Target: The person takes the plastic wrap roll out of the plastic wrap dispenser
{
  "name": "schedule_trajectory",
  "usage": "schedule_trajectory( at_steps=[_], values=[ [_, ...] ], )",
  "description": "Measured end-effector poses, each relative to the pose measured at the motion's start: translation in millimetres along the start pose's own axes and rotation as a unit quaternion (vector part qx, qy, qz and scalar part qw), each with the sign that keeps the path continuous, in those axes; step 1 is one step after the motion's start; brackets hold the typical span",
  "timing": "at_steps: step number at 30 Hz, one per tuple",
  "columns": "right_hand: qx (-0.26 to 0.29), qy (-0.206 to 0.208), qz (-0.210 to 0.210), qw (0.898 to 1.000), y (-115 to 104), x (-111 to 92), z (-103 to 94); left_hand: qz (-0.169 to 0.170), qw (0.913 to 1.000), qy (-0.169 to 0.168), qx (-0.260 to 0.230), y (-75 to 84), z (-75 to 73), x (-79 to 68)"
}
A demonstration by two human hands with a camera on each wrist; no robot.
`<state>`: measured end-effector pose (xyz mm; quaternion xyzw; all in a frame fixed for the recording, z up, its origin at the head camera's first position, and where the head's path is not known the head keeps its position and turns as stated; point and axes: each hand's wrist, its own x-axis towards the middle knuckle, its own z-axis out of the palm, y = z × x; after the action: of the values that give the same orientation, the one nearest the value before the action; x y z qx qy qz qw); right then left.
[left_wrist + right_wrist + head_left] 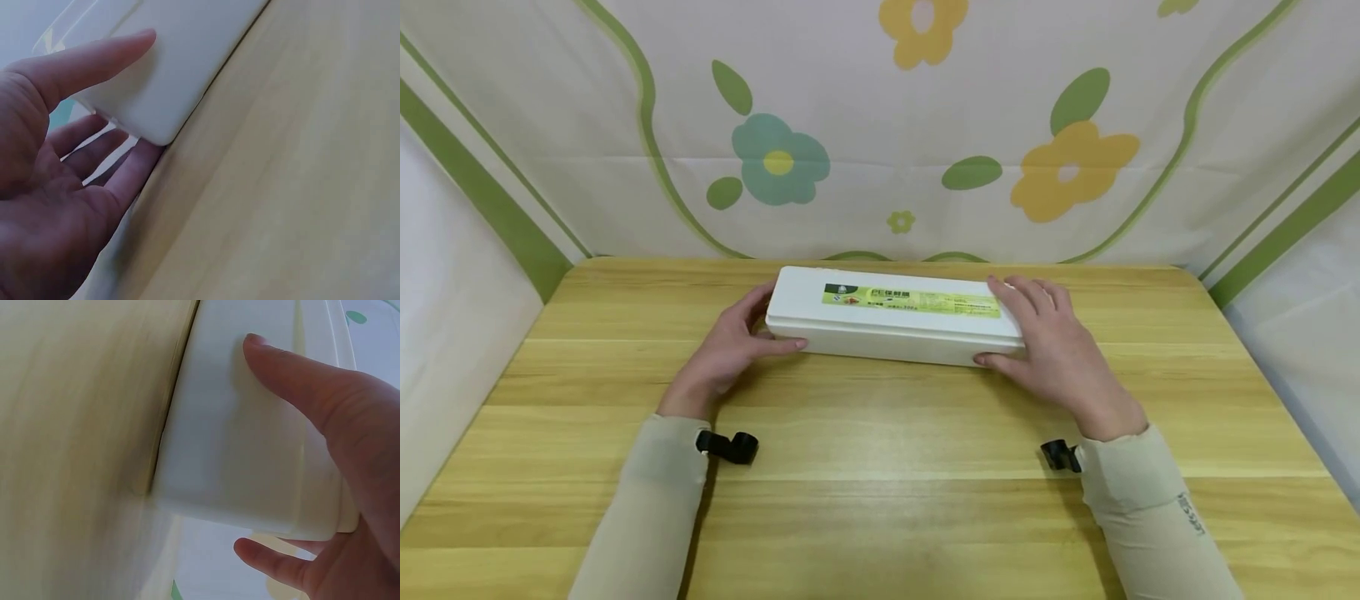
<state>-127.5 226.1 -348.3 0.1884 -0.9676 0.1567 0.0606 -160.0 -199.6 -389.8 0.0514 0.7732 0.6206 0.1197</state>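
A long white cling film box [895,343] with a green and yellow label [917,300] lies across the far part of the table, its right end slightly nearer. At its left end is my left hand [733,346], thumb along the front side and fingers round the end toward the back. My right hand [1060,350] grips the right end, thumb on the front side and fingers over the lid toward the far edge. In the left wrist view, the fingertips pass behind the box's corner [169,119]. The right wrist view shows the thumb [281,365] against the box's smooth side.
The wooden table [880,500] runs back to a pale curtain [880,200] printed with flowers and green bands. Similar cloth hangs at both sides. Each sleeve cuff carries a small black wrist mount, one on the left [730,447] and one on the right [1060,456].
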Motion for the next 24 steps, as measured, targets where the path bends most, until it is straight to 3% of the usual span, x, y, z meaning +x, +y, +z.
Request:
schedule_trajectory(
  at_steps=[14,24],
  values=[
    [0.005,0.014,-0.006,1.0,2,1,1.9,0.012,0.9987,-0.027,-0.042,-7.7,-13.1,7.5],
    [-0.057,0.034,0.022,0.998,-12,11,3.7,0.002,0.9991,-0.021,-0.036,-9.2,-10.8,6.9]
  ],
)
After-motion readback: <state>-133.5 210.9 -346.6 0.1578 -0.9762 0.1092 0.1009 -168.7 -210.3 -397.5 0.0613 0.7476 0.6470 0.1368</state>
